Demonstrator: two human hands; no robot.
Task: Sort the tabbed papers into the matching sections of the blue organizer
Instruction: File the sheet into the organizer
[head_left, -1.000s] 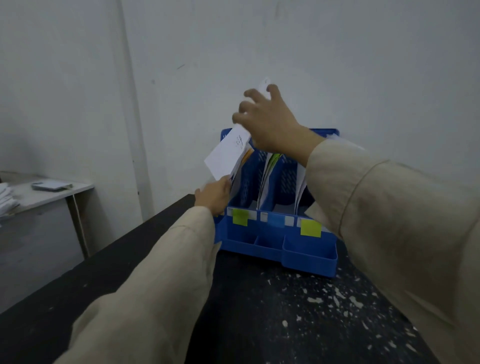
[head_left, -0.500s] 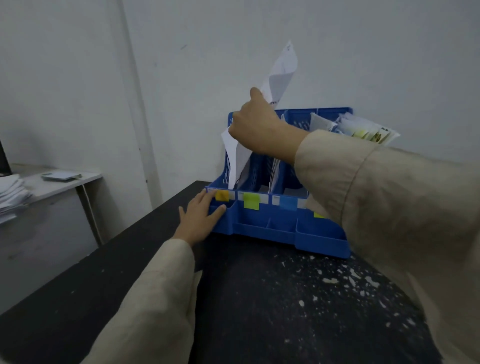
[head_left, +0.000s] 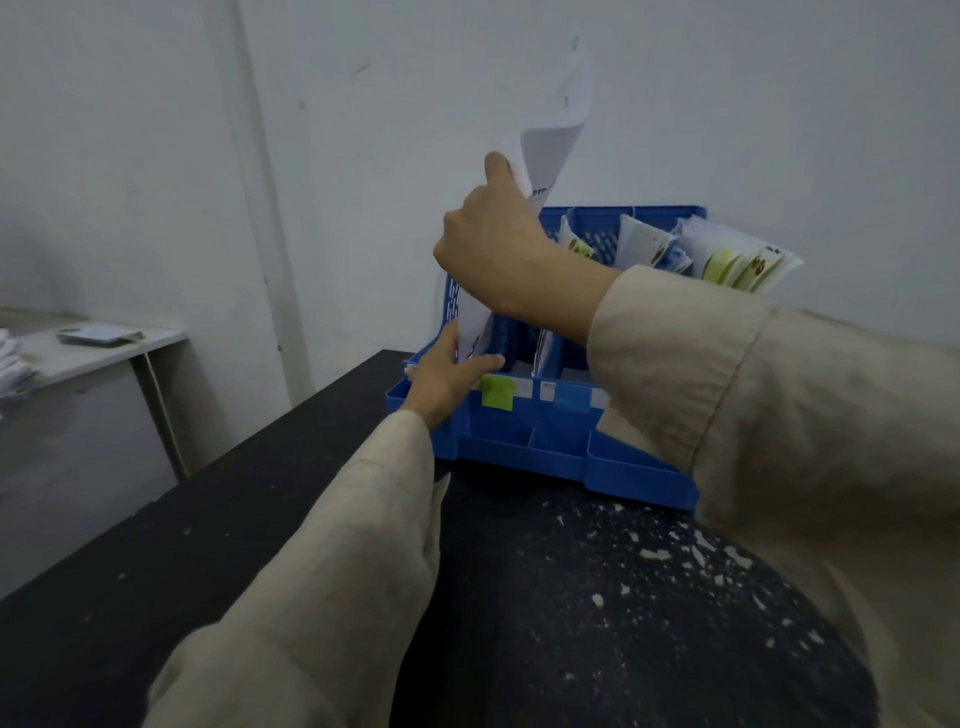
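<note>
The blue organizer (head_left: 530, 441) stands at the back of the black table against the wall. My right hand (head_left: 493, 244) grips a white sheet of paper (head_left: 556, 140) above the organizer's leftmost section; the sheet bends upward above my fist, and its lower end hangs into that section. My left hand (head_left: 447, 376) rests with straight fingers on the organizer's front left rim, touching the sheet's lower end. A green tab (head_left: 497, 392) and a blue tab (head_left: 571, 397) mark the front rim. Tabbed papers (head_left: 737, 260) lean in the right sections.
The black table (head_left: 260, 545) has white paint flecks on its right part. A low white side table (head_left: 104, 348) at the left carries a flat device and a paper stack. A white wall rises close behind the organizer.
My right hand has lifted the sheet higher over the left section. My left hand slid up from the organizer's front corner onto its rim, reaching the sheet's lower end.
</note>
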